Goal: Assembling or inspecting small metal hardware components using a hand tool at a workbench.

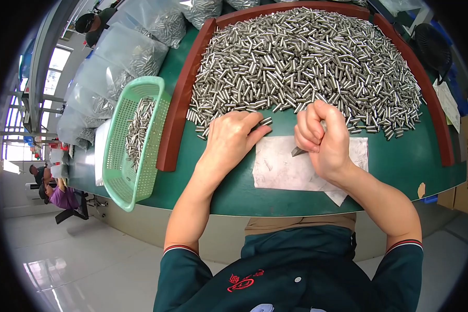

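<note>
Both hands work at the near edge of a great heap of small metal pins (pixel 307 62) on a green counter (pixel 395 161). The left hand (pixel 231 138) lies palm down, fingers loosely spread and stretched toward the heap; its fingertips touch a few pins (pixel 265 121) at the heap's near fringe. It presses on them rather than closing round anything. The right hand (pixel 322 138) is clenched into a fist just right of the left one, and a short dark-tipped metal piece (pixel 298 151) sticks out of the fist on its left side, pointing down toward a sheet of white paper (pixel 281 169). That paper lies flat on the counter, near the person, partly under the right hand and wrist.

The heap fills the space inside a curved reddish-brown rim (pixel 179 99) that bounds it on the left, far and right sides. Left of the rim stands a light green perforated basket (pixel 132 140), tilted over the counter's edge, with more pins lying in it. Farther left and toward the far side are clear plastic bags (pixel 125 57) holding the same sort of pins. At the far left, well apart, another person (pixel 57 195) in a purple top sits on a chair above a pale shiny floor (pixel 88 260).
</note>
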`<state>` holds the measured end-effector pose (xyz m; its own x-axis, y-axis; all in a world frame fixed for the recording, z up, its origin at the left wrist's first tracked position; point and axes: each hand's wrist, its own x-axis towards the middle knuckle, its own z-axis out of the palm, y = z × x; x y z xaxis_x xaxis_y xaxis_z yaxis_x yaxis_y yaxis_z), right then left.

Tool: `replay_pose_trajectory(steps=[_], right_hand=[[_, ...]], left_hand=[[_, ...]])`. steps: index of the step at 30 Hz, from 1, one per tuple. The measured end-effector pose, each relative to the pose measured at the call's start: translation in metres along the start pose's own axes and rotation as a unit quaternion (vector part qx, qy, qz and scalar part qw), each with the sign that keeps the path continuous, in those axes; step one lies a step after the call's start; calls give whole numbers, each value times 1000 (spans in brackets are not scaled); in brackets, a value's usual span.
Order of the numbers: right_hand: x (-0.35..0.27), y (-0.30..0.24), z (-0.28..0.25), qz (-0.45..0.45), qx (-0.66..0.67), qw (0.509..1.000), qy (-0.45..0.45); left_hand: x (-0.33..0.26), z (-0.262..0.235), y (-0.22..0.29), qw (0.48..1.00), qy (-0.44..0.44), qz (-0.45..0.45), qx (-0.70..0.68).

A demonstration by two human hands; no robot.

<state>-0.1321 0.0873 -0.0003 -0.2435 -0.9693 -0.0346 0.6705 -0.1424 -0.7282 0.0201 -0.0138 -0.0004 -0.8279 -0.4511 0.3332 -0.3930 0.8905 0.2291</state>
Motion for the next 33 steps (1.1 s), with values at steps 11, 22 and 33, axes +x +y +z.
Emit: replay_pose_trajectory(steps=[11,22,33], right_hand=[[1,0,3,4,8,1000,9],[0,-1,2,16,19,1000,13],[0,-3,4,16,19,1000,17]], left_hand=[[13,2,7,998,-16,-2,67],[10,4,17,840,-18,-252,-480],[2,2,0,577,-32,-288,-763]])
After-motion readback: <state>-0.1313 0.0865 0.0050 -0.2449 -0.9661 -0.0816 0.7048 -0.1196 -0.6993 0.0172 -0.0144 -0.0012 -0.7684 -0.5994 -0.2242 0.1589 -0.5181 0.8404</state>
